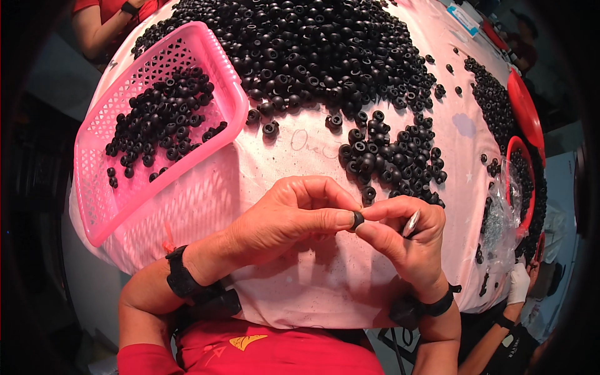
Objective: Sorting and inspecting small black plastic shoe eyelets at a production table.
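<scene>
Between both thumbs and forefingers, in front of me, is a small round black rubber-like part [357,220]. My left hand [275,215] comes in from the left and pinches one side of it. From the right, my right hand [415,247] pinches its other side. A slim silver tool [411,224] sticks out among the right fingers; its kind is not clear. Just beyond my hands lies a cluster of the same black parts [400,159], many with a round hole. A far larger heap [300,56] spreads behind it.
A pink perforated basket [159,180] with more black parts stands tilted at the left on the pale cloth [287,169]. Red bowls [525,109], a clear plastic bag [498,231] and another heap lie at the right. A gloved hand [519,283] and another person's arm [103,28] flank the table.
</scene>
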`<action>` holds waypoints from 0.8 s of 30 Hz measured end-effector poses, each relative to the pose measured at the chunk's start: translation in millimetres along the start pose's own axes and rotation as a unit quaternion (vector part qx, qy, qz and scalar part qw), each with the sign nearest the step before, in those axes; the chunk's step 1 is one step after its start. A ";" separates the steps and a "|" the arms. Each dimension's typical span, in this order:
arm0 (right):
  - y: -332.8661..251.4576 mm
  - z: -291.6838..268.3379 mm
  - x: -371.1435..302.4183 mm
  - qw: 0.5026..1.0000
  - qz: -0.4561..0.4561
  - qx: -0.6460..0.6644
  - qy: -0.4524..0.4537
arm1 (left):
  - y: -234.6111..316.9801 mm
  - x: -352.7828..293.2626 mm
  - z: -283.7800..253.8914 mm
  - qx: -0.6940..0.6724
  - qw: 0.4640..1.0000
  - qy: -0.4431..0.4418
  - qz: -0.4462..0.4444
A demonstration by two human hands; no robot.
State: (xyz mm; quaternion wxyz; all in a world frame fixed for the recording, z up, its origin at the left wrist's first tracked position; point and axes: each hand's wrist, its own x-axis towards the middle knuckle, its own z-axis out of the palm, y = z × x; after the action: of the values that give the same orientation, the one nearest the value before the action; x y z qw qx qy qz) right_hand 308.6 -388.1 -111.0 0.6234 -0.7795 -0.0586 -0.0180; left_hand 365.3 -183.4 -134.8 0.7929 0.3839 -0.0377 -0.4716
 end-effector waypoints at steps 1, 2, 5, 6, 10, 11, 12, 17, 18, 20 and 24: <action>0.7 -0.8 0.4 1.000 0.011 0.024 -0.007 | -0.1 0.1 -0.4 0.000 1.000 -0.001 -0.001; 0.4 -1.4 1.2 1.000 0.012 0.024 -0.006 | 0.1 0.4 -0.8 0.005 1.000 -0.007 -0.003; -4.6 -2.8 3.5 0.994 0.075 0.074 -0.015 | 3.6 0.1 1.5 -0.004 1.000 -0.015 -0.016; -8.8 -3.1 4.4 0.986 0.126 0.112 -0.014 | 4.8 0.2 2.2 -0.019 0.999 -0.017 -0.027; -6.7 -0.6 2.9 0.985 0.111 0.130 -0.021 | 5.3 0.9 2.1 -0.025 0.999 -0.017 -0.034; -6.6 0.3 2.1 0.985 0.110 0.131 -0.022 | 4.6 0.4 1.3 -0.016 0.999 -0.012 -0.028; -6.7 1.4 1.2 0.991 0.102 0.090 -0.019 | 4.1 -0.1 0.6 -0.006 1.000 -0.008 -0.021; -5.0 3.7 0.2 0.995 0.051 0.090 0.004 | 3.3 0.4 3.2 0.019 1.000 -0.014 -0.012; -7.2 1.4 0.6 0.992 0.079 0.098 0.001 | 4.0 -0.8 4.6 0.032 0.999 -0.013 -0.014; -7.5 2.4 -0.4 0.994 0.075 0.079 0.004 | 9.2 -5.5 10.5 0.051 0.999 0.006 0.012; 0.7 2.5 1.7 0.983 -0.047 -0.146 0.097 | 40.2 -33.3 17.8 0.085 0.986 0.039 0.135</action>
State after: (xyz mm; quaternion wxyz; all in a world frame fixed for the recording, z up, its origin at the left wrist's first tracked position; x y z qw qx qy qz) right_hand 310.3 -385.8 -112.1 0.5036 -0.8533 -0.0313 -0.1317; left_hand 368.2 -157.3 -86.3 0.8147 0.4597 -0.0984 -0.3395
